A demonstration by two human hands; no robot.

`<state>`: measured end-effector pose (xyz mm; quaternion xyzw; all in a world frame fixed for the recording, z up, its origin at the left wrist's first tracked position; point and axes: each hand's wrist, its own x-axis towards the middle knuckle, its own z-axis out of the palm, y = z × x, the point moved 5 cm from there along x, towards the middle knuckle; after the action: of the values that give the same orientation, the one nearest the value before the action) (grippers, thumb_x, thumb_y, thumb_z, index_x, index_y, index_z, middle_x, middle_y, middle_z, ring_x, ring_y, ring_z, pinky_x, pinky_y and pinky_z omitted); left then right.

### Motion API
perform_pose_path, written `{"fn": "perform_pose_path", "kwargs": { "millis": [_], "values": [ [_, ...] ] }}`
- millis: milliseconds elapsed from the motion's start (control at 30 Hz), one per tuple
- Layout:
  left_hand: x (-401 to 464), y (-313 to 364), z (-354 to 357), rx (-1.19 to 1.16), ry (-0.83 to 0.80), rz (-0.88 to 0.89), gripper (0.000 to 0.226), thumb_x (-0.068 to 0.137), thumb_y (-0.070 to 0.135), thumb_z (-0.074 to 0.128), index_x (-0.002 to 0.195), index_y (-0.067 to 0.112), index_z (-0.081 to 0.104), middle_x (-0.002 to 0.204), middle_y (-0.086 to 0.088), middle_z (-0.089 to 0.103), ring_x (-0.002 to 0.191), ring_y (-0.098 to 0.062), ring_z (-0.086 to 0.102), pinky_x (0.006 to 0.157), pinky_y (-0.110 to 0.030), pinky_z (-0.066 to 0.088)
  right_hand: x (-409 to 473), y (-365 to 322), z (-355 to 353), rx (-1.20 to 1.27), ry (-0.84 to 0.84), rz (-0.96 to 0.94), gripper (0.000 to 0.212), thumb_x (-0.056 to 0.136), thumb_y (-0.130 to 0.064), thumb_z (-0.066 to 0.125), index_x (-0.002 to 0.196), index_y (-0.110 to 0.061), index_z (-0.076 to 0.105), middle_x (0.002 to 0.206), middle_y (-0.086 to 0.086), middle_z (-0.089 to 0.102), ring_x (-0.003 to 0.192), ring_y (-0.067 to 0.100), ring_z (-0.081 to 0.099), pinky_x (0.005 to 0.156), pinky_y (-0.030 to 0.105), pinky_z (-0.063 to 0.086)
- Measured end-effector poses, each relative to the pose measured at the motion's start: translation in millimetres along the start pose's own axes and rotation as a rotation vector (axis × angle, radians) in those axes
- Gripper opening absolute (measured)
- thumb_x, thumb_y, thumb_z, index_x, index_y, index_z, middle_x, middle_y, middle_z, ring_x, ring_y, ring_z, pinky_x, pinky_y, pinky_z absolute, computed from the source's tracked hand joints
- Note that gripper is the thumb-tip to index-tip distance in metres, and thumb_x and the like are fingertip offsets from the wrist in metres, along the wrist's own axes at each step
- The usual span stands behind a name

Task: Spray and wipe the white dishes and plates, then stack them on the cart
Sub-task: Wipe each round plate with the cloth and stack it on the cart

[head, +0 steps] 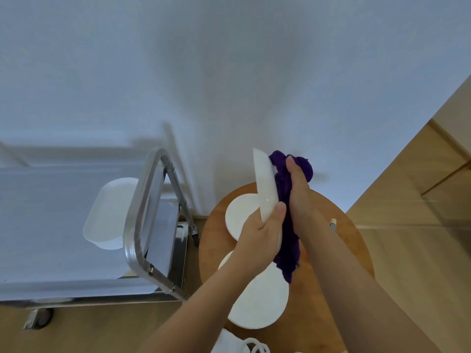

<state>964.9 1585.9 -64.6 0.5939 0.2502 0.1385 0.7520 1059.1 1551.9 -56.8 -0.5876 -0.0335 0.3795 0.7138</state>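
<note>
My left hand (263,226) grips the lower edge of a white dish (265,184) that stands on edge above the round wooden table (339,240). My right hand (299,189) holds a purple cloth (286,248) pressed against the dish's right face, with the cloth hanging down below it. Two stacks of white plates lie on the table: a far stack (239,217) and a near stack (262,304). A stack of white rectangular dishes (107,215) rests on the metal cart (142,207) to the left.
The cart's steel handle frame (139,225) rises between the cart top and the table. A small object with a pale tip (333,222) shows past my right forearm; I cannot tell what it is. White things (237,343) lie at the bottom edge. A wooden cabinet (420,200) stands right.
</note>
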Motion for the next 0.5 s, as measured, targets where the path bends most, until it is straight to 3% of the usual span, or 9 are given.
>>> {"fn": "perform_pose_path", "kwargs": {
  "millis": [100,200,267,367,433,500],
  "values": [
    [5.5,5.7,-2.0,-0.019,0.043,0.024,0.012,0.098,0.037,0.044,0.088,0.038,0.051,0.08,0.013,0.064,0.066,0.011,0.063,0.054,-0.008,0.048,-3.4,2.9,2.5,-0.162,-0.059,-0.004,0.049,0.082,-0.066,0.044,0.089,-0.021,0.062,0.064,-0.003,0.07,0.058,0.011,0.068,0.045,0.02,0.051],
    [16.2,10.8,-15.2,-0.017,0.137,-0.012,0.02,0.095,0.043,0.047,0.091,0.03,0.062,0.074,0.011,0.071,0.07,-0.005,0.068,0.059,-0.021,0.054,-5.7,22.2,-1.4,-0.336,-0.058,-0.04,0.05,0.084,-0.067,0.04,0.1,-0.024,0.061,0.094,0.005,0.069,0.088,0.023,0.067,0.081,0.039,0.055],
    [21.0,12.9,-26.6,-0.025,0.203,-0.05,0.027,0.093,0.048,0.048,0.097,0.025,0.062,0.084,0.006,0.071,0.081,-0.014,0.068,0.067,-0.03,0.057,-8.0,39.9,-8.4,-0.368,-0.015,-0.055,0.041,0.088,-0.059,0.042,0.103,-0.023,0.057,0.099,0.007,0.065,0.094,0.025,0.063,0.091,0.043,0.049],
    [26.1,8.3,-40.5,-0.052,0.277,-0.099,0.03,0.09,0.054,0.051,0.097,0.026,0.058,0.092,0.004,0.068,0.09,-0.021,0.065,0.079,-0.042,0.055,-13.1,61.9,-19.5,-0.288,0.051,-0.062,0.022,0.09,-0.045,0.05,0.091,-0.024,0.052,0.086,0.002,0.059,0.08,0.017,0.06,0.073,0.029,0.05],
    [26.9,0.1,-44.7,-0.154,0.296,-0.127,0.02,0.091,0.048,0.054,0.087,0.029,0.056,0.078,0.01,0.071,0.081,-0.015,0.067,0.066,-0.033,0.056,-14.8,70.6,-27.0,-0.304,0.079,-0.085,0.016,0.09,-0.037,0.054,0.084,-0.023,0.051,0.077,-0.001,0.056,0.07,0.012,0.056,0.063,0.024,0.047],
    [25.2,-7.4,-48.2,-0.26,0.322,-0.17,0.015,0.092,0.043,0.054,0.086,0.029,0.052,0.08,0.009,0.069,0.077,-0.013,0.065,0.05,-0.026,0.052,-13.0,75.6,-37.8,-0.436,0.129,-0.109,0.017,0.089,-0.031,0.058,0.078,-0.022,0.049,0.069,-0.003,0.053,0.062,0.01,0.052,0.056,0.021,0.044]
  ]
}}
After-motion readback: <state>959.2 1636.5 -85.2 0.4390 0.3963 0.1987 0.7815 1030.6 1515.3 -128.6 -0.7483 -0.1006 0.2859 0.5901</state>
